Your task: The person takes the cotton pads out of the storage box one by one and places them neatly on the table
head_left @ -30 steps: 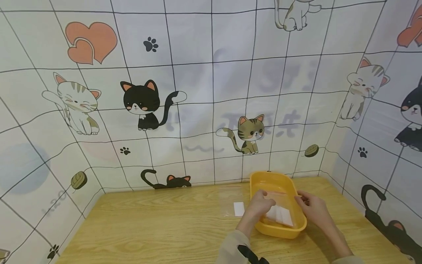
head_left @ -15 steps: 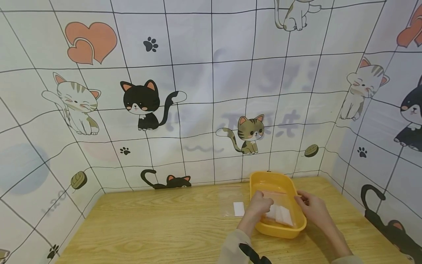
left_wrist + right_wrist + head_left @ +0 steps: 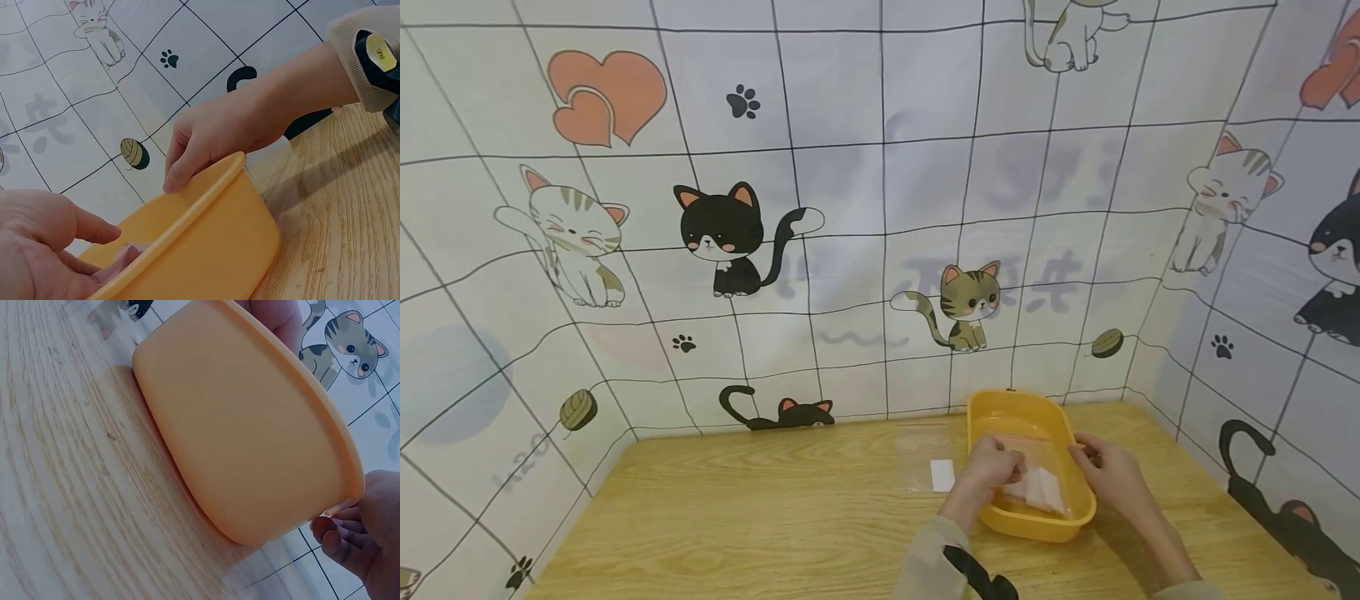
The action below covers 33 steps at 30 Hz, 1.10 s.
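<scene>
A yellow plastic basin (image 3: 1037, 527) stands at the right of the table. In it lies a clear zip bag (image 3: 1033, 450) with a reddish top strip and white folded pieces (image 3: 1042, 490) inside. My left hand (image 3: 992, 467) reaches over the left rim into the basin, above the bag's left side. In the left wrist view its thumb stands apart from the fingers, and the basin wall hides part of what lies below; I cannot tell whether it holds the bag. My right hand (image 3: 1112, 475) grips the right rim, thumb inside and fingers curled outside, as the right wrist view shows.
Left of the basin, another clear bag (image 3: 917, 454) with a white card (image 3: 942, 476) lies flat on the wooden table (image 3: 760, 517). A cloth wall with cartoon cats (image 3: 850, 292) rises close behind the basin and along both sides.
The fingers of my left hand have curled in, and the hand has shifted slightly over the bag, covering more of the white pieces. The right hand and the basin have stayed in place.
</scene>
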Each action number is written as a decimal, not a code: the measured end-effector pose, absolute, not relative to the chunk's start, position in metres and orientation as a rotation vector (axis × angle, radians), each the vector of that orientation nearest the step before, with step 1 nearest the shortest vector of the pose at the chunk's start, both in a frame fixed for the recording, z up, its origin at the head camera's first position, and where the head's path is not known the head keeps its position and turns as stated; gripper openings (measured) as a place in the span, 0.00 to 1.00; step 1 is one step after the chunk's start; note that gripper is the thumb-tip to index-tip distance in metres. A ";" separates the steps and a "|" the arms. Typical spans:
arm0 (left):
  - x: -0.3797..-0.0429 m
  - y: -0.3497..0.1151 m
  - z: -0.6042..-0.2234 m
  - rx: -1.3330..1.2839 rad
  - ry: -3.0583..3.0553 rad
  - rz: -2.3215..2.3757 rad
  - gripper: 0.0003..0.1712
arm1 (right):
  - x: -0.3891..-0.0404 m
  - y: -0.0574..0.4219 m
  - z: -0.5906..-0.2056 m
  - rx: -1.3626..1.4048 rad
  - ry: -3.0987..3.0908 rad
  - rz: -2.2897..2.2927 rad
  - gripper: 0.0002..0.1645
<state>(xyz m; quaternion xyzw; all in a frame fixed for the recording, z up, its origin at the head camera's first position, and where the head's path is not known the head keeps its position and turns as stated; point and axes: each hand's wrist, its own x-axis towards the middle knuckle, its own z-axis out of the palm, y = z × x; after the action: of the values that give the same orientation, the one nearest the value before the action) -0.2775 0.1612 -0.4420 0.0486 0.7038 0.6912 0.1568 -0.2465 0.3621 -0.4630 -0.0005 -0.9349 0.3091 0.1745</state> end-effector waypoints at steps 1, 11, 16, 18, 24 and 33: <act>-0.277 0.161 -0.442 0.140 2.018 1.982 0.20 | -0.246 0.362 -0.463 0.003 -2.646 0.878 0.22; -0.279 0.171 -0.449 0.154 2.198 1.974 0.07 | -0.246 0.362 -0.465 0.013 -2.618 0.875 0.21; -0.278 0.174 -0.452 0.143 2.243 2.010 0.06 | -0.245 0.361 -0.464 -0.004 -2.623 0.879 0.22; -0.278 0.176 -0.452 0.139 2.247 2.027 0.06 | -0.245 0.361 -0.464 -0.018 -2.635 0.874 0.23; -0.277 0.177 -0.452 0.121 2.275 2.046 0.05 | -0.246 0.361 -0.464 -0.022 -2.652 0.882 0.23; -0.275 0.180 -0.448 0.063 2.184 2.146 0.04 | -0.246 0.362 -0.465 -0.015 -2.651 0.882 0.23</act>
<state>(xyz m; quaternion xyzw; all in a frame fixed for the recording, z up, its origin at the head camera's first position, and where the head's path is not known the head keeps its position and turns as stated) -0.2749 0.1795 -0.4480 0.0206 0.7126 0.7002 0.0395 -0.2465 0.3623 -0.4654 -0.0054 -0.9346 0.3108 0.1728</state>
